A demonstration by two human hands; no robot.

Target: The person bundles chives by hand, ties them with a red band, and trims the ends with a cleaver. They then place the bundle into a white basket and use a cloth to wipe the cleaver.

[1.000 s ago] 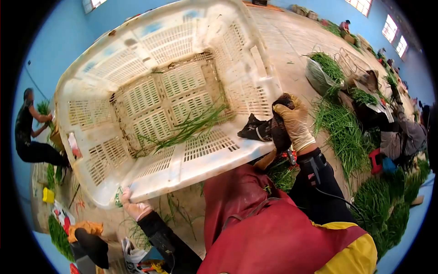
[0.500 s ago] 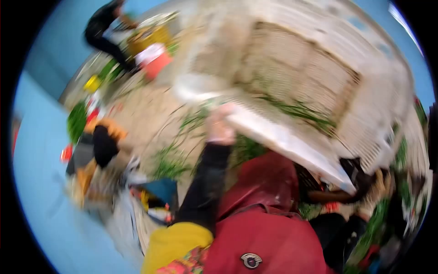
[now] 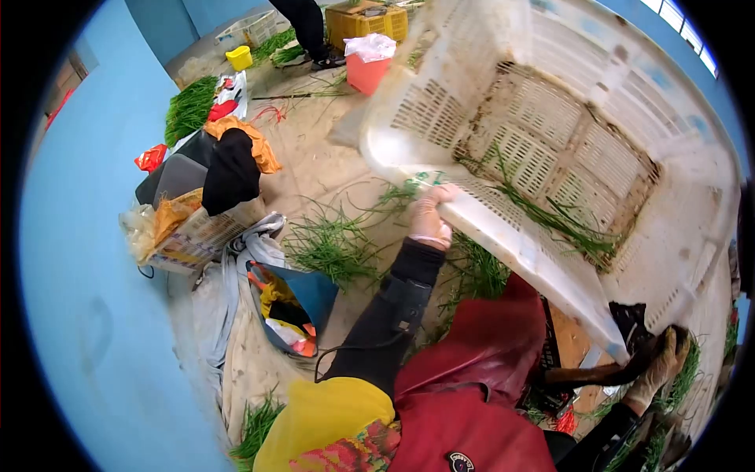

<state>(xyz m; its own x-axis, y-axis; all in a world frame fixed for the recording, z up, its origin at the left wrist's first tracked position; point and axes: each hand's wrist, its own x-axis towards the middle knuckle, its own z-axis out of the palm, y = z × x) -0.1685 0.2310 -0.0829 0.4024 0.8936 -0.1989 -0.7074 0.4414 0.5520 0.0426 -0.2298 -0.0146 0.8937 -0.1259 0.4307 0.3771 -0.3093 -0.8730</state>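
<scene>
A large white plastic crate with slotted walls is tilted, its dirty inside facing me. Long green stalks lie in it. My left hand, in a pale thin glove, is closed over the crate's near rim at its left part. My right hand, also gloved, is closed at the crate's near right corner, with its fingertips partly hidden. Beside that hand are a black object and a curved brown piece whose kind I cannot make out. Below the crate is my red apron.
Loose green stalks are strewn on the floor. To the left stand a blue bag and a box with a black cloth. A red bucket, a yellow crate and a person's legs are farther back.
My view has turned, and the crate now sits farther right and higher in it, both hands still at its edge. The other person, bent over before, now shows only by the legs.
</scene>
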